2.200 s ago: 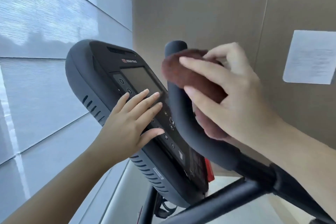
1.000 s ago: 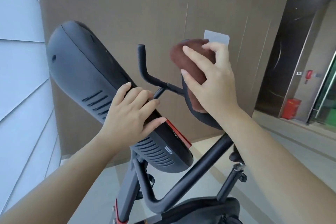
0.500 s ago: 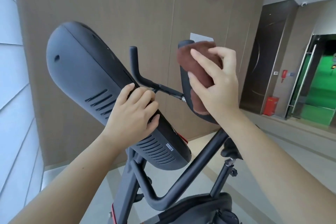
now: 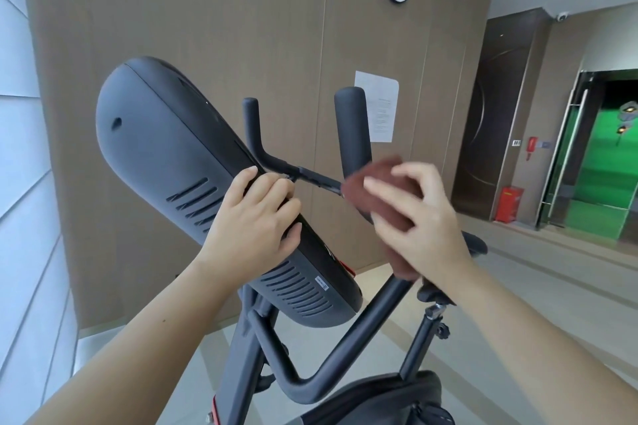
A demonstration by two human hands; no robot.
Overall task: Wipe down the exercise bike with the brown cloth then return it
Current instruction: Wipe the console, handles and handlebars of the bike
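Your right hand (image 4: 424, 217) is gripping the brown cloth (image 4: 383, 197) around the handlebar (image 4: 352, 121), at 3 o'clock from the console (image 4: 165, 155), whose edge your left hand (image 4: 255, 221) is clasping. You are aiming for a full wrap and even pressure along the bar.

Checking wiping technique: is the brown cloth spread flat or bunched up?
Bunched: the brown fuzzy cloth sits wadded in the right hand, against the black padded handlebar.

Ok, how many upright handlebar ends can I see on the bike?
2: a thin end beside the console, and a thicker end above the brown cloth. More may hide behind the console.
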